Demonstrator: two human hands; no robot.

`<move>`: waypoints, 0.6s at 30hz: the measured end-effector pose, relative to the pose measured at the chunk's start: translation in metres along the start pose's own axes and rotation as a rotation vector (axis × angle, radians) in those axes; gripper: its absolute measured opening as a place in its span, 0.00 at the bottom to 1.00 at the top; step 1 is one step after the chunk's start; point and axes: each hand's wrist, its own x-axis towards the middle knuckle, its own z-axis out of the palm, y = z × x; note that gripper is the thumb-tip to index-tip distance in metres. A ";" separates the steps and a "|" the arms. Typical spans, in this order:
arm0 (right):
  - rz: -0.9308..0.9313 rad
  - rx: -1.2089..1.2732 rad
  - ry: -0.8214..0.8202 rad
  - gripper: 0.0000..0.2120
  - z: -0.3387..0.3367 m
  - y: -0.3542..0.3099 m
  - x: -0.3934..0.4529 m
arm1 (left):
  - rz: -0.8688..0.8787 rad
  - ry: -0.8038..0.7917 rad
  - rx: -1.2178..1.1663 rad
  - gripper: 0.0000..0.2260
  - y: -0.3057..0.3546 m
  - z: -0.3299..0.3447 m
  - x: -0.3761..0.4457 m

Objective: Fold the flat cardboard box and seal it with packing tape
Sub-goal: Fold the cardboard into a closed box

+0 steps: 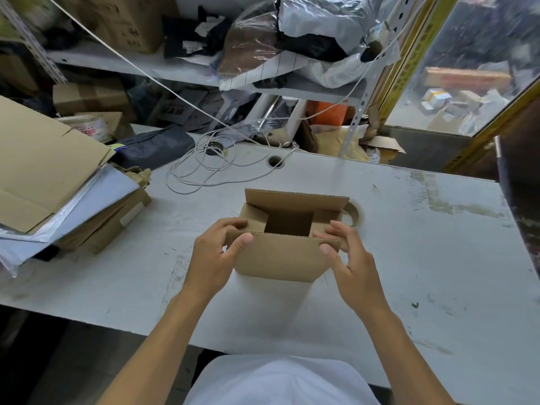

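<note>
Scuffed white desk (409, 229), frame centre: both hands pinch the box's (280, 255) near flap, left hand (214, 258) and right hand (355, 270) at either corner; tape (355, 214) just behind.

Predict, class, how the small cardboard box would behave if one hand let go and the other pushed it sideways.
The cardboard box looks empty, so it is probably light and would slide on the table. Its corrugated walls seem stiff, yet its unsealed flaps would likely spring open.
</note>
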 end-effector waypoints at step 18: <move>0.100 0.050 -0.156 0.58 -0.026 -0.009 0.047 | -0.073 -0.260 0.131 0.50 0.016 -0.013 0.032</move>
